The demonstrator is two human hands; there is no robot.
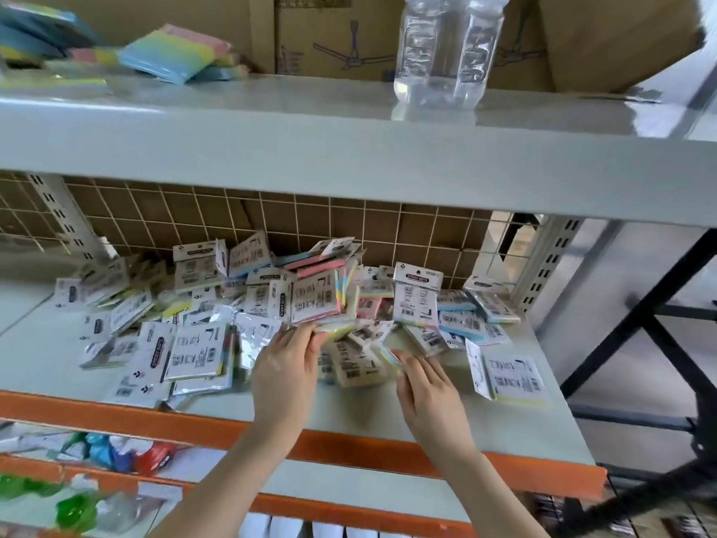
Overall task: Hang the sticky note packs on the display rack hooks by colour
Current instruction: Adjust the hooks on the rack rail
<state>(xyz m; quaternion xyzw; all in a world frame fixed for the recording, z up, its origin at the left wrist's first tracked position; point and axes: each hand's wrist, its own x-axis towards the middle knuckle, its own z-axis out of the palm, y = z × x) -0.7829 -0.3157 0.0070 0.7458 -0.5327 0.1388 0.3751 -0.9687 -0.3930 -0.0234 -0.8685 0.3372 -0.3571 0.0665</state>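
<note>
Dozens of sticky note packs (pixel 295 304) lie heaped on the grey shelf (pixel 504 417), spread from its left side to the slotted upright at the right, most with their printed backs up. None hangs on anything visible: the wire grid (pixel 271 215) behind the heap shows no hooks and no packs, so by this view the hanging has not begun, or is done somewhere out of frame. Both hands are in the front of the heap. The left hand (pixel 285 366) has its fingers curled over the lower edge of a multicolour pack (pixel 316 300) that stands tilted against the pile. The right hand (pixel 425 386) pinches the near end of a striped pack (pixel 390 357) lying low beside it. This looks like picking and sorting, the very start of the job. Nearly everything is left: each pack must be chosen, matched by colour and carried to a hook. On the upper shelf (pixel 349 122) rest a few loose coloured pads (pixel 174 54) and a clear water bottle (pixel 446 48).
</note>
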